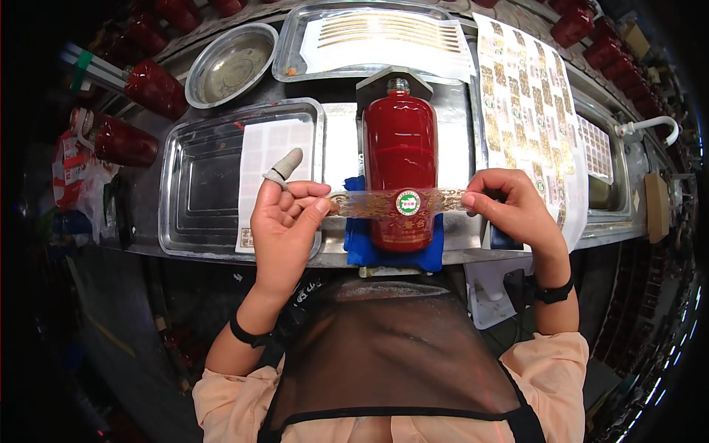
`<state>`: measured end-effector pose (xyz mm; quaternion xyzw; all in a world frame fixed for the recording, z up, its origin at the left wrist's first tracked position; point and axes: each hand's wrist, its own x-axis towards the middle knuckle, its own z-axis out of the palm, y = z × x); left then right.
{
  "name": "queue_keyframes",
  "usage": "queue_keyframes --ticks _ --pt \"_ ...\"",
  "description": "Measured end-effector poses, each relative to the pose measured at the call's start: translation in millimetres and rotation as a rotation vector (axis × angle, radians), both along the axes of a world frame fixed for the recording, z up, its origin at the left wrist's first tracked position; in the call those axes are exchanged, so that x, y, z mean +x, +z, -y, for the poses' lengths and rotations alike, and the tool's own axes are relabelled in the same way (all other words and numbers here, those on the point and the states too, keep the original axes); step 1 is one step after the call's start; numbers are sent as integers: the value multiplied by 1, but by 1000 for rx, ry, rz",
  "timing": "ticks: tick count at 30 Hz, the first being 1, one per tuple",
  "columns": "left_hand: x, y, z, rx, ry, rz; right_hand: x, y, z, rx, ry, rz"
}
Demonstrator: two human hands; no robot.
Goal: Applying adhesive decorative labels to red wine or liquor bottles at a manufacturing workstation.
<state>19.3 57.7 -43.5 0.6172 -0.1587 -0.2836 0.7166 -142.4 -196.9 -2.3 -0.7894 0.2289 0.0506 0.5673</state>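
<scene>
A clear decal strip with gold pattern and a round green-and-white emblem is stretched level across the lower front of a dark red glass bottle. My left hand pinches its left end between thumb and fingers; a pale finger cot covers the raised index finger. At the other end, my right hand pinches the strip by thumb and forefinger. The bottle lies neck away from me, its base on a blue cloth and its neck by a dark angled rest. Whether the strip touches the glass, I cannot tell.
On the left are a clear tray with a pale sheet and a round metal bowl. Behind, another tray carries gold strips. A large decal sheet lies right, beside a white tap. Red bottles stand around.
</scene>
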Motion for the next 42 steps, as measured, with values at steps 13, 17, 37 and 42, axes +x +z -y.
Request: queue_keyframes --ticks 13,17,37,42 --pt "3 -6 6 45 -17 -11 5 -17 3 -46 24 5" --pt "8 -13 5 87 -1 18 5 -22 -2 -153 -14 -16" --pt "-10 -12 36 48 -301 80 15 -43 -32 104 -184 240" --pt "-10 -14 34 36 -299 75 15 -45 -32 101 -171 240"
